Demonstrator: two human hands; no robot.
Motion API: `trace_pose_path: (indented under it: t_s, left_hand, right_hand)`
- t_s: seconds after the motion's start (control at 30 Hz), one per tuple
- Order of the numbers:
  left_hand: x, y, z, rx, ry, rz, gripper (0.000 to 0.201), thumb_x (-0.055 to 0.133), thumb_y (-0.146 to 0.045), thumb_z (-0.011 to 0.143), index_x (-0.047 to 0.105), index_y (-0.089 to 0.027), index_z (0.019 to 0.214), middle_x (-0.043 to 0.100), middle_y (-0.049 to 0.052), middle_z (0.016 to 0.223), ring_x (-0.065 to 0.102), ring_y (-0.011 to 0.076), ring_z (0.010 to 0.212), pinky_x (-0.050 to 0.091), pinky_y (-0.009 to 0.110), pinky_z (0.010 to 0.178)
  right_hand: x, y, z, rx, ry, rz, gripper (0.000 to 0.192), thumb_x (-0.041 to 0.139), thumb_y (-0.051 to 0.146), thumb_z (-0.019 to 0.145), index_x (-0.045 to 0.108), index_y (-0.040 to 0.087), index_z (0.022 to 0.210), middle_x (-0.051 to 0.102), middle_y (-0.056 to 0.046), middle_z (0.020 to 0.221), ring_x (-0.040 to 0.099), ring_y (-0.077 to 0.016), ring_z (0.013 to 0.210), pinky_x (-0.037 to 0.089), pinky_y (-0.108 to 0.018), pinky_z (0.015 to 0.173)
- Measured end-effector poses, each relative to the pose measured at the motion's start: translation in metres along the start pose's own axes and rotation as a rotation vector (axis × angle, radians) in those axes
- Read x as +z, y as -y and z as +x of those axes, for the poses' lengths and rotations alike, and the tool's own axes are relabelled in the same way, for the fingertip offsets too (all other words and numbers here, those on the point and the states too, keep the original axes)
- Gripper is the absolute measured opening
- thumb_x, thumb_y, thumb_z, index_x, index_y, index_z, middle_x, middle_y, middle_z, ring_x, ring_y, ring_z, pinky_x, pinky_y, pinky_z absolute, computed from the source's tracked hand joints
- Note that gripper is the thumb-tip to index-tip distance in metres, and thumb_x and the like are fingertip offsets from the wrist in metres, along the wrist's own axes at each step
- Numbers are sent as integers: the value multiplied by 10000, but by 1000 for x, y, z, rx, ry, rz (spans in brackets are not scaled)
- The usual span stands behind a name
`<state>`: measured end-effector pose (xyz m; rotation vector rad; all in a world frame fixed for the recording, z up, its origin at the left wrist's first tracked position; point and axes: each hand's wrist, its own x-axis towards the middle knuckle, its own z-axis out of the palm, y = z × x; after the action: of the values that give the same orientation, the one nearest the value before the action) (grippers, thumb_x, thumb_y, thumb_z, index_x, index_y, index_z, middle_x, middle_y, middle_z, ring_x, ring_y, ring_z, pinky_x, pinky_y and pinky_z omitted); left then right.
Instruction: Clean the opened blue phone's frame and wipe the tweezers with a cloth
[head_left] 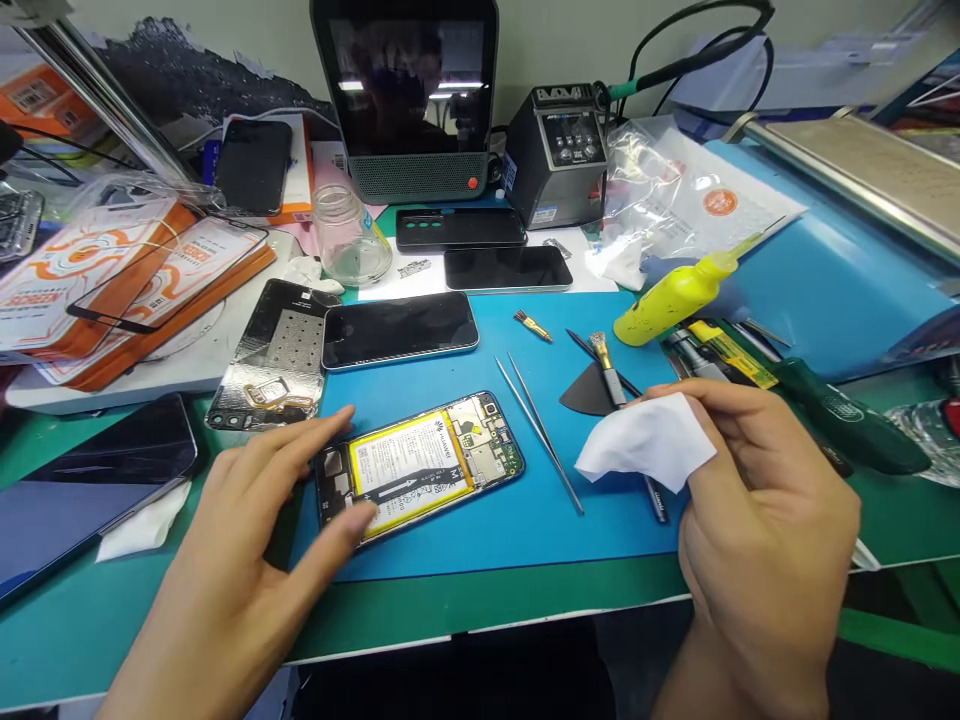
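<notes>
From the head camera, the left hand [247, 540] comes in at the lower left of the frame, fingers spread flat, fingertips pressing on the left end of an opened phone [420, 465] with its yellow battery [409, 468] showing. It grips nothing, just pins the phone down. The phone lies tilted on the blue mat [525, 520], just left of centre. The right hand [757, 510] sits at the lower right, fingers curled and pinching a folded white wipe [649, 440], held just above the mat. Between phone and wipe lie thin tweezers [540, 430], angled down to the right. Under the wipe, a black triangular pick [589, 395] and a small brush [609, 365]. Right of centre, higher up, a yellow bottle [675, 295] lies on its side, with a green-handled screwdriver [840, 415] beyond the right hand. Above the opened phone, a dark phone [397, 330] rests face up beside a metal back cover [274, 360]. A glass jar [349, 235] stands on the tabletop [480, 600], upper centre.
</notes>
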<state>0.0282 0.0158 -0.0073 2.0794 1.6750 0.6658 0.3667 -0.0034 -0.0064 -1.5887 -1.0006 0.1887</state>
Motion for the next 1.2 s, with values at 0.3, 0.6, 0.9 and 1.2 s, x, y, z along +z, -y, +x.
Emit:
trace_pose_path:
  t_s: [0.3,0.6,0.9,1.2]
  left_hand:
    - [1,29,5,347,30,136,697,677,-780,1111,504,-506,1728,677,8,1622,667,349,1454,651,475,1162]
    - [10,30,10,403,-44,81,598,648,-771,1138,590,-452,1640,742,-15,1575,716,285,1423,652,392,1153]
    - [3,26,13,424,-96,29,566,669,-796,1117,640,-460,1572,785,-38,1459,746,268,1323,650,368,1067]
    - [12,37,4,266,3,-80,601,746,-762,1087,608,-522,1620,682,-31,1645,635,324,1500,605,476,1206]
  right_hand:
    - [0,-2,7,-20,43,-4,264,884,545,1044,903,305,1151,843,-46,1004,791,-199,797,669,-280,646]
    - [0,-3,6,-130,72,-13,224,832,494,1110,871,301,1218,865,-38,1130,843,-219,949,700,-322,778]
    - [2,16,3,-426,208,-207,70,812,337,1114,856,309,1066,809,-18,1039,776,-224,971,646,-378,893]
    - [9,13,1,-417,174,-275,94,747,312,1147,836,284,1141,836,-38,1101,802,-227,1022,668,-374,926]
